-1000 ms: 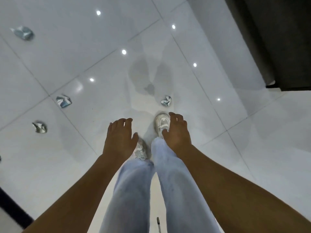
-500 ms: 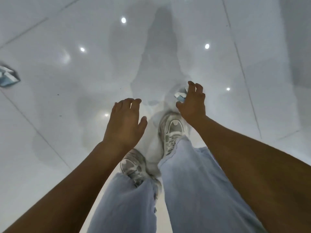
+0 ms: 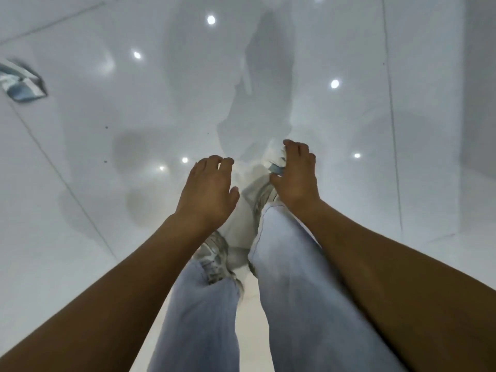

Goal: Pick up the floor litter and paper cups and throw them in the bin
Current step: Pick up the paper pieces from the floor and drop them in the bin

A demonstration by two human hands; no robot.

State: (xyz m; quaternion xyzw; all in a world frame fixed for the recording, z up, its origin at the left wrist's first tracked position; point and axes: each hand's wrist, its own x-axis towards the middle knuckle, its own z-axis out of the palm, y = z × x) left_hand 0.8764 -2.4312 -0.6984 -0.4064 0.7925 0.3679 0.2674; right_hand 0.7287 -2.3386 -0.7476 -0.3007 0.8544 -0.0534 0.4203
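A crumpled white and blue piece of litter [image 3: 277, 165] lies on the white tile floor just past the toe of my right shoe. My right hand [image 3: 296, 178] is down over it, fingers curled around its far side and thumb at its near side, so most of it is hidden. My left hand [image 3: 208, 193] hovers beside it, a little lower left, fingers loosely bent and holding nothing. A second crushed blue and white piece of litter [image 3: 22, 83] lies at the far left edge. No bin is in view.
My legs in pale jeans [image 3: 300, 304] and grey-white shoes [image 3: 214, 253] stand on the glossy floor [image 3: 107, 210], which mirrors ceiling lights. A pale wall [image 3: 480, 89] rises at the right.
I have bent lower and the camera has closed in on the floor. My right hand reached forward past my shoe and curled around the crumpled litter; the left hand followed alongside.
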